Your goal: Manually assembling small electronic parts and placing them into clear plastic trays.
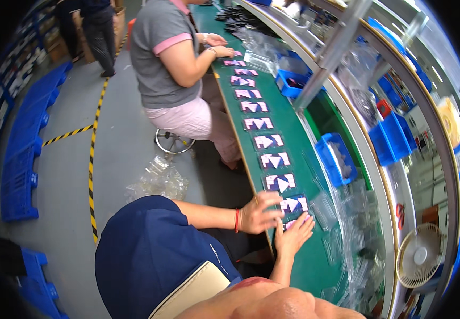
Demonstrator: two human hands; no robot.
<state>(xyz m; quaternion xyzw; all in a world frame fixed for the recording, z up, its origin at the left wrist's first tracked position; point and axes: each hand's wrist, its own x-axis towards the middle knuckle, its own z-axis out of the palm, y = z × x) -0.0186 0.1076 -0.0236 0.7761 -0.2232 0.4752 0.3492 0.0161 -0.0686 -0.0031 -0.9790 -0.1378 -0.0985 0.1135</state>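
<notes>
My left hand (259,213), a red string around its wrist, hovers at the near edge of the green bench with its fingers apart and somewhat blurred. It holds nothing that I can see. My right hand (294,234) lies with outstretched fingers on a pink and dark printed card (289,224), which it partly covers. Just beyond sits another pink, white and dark blue card (295,204), close to my left fingertips. A row of similar flat cards, seemingly in clear plastic, runs up the bench, including a card (280,183) and a card (275,160).
A co-worker (174,58) sits up the bench, hands on the row's far end. Clear plastic trays (332,247) lie to the right. Blue bins (336,159) and a small fan (419,255) stand along the shelving. Clear plastic bags (158,181) lie on the floor.
</notes>
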